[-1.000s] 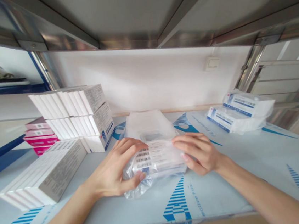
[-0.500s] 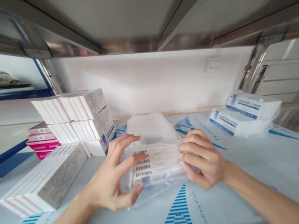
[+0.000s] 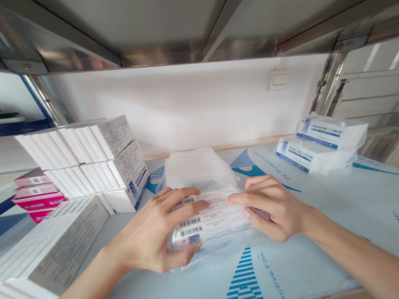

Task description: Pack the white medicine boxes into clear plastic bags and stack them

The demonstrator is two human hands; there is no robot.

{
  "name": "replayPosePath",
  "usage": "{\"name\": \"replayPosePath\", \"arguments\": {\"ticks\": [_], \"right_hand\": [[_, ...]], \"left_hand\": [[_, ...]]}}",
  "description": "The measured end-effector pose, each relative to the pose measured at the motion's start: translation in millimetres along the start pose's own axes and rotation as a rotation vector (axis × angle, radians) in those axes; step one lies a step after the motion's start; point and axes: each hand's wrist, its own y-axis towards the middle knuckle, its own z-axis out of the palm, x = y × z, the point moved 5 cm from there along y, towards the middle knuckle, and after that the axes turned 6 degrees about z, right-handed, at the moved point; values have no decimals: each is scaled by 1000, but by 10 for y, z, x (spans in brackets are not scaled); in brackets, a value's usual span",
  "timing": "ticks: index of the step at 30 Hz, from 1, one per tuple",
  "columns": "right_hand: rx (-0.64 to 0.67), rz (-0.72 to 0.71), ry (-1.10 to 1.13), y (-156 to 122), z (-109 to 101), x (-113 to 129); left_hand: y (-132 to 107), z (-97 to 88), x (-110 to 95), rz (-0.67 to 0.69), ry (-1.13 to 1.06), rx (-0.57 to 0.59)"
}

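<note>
In the middle of the shelf lies a row of slim white boxes (image 3: pixel 215 210) with barcode labels, inside a clear plastic bag (image 3: pixel 227 245). My left hand (image 3: pixel 161 227) grips the bundle's left end, its fingers over the top and its thumb against the near side. At the right end my right hand (image 3: pixel 275 206) has its fingers closed on the bag's film, index finger reaching over the top. Just behind is a stack of translucent empty-looking plastic bags (image 3: pixel 197 166).
On the left stand stacked white boxes (image 3: pixel 115 165), a nearer row of white boxes (image 3: pixel 53 250) and pink boxes (image 3: pixel 40 190). Two bagged box bundles (image 3: pixel 322 143) sit back right. A metal shelf (image 3: pixel 158 25) hangs low overhead; posts flank both sides, and a wall stands behind.
My left hand has moved in over the bundle and closed on it. The right index finger has moved left across the bag's top. The view has shifted slightly.
</note>
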Motion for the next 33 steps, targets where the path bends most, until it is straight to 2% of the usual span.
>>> {"name": "replayPosePath", "arguments": {"ticks": [6,12,19,22,27,33], "right_hand": [[144,287,82,-15,-64,-151],[311,371,267,-29,-81,-260],[401,509,55,-75,30,-330],[382,509,34,-37,42,-301],[284,475,12,0,7,-280],[385,507,42,-56,129,-296]], "left_hand": [[-32,-78,39,-49,-91,-94],[-12,-81,40,-83,-170,-65],[-46,-40,71,-166,-191,43],[-54,-46,84,-181,-188,58],[-57,-107,90,-139,-153,4],[-98,-201,131,-198,-43,-26]]}}
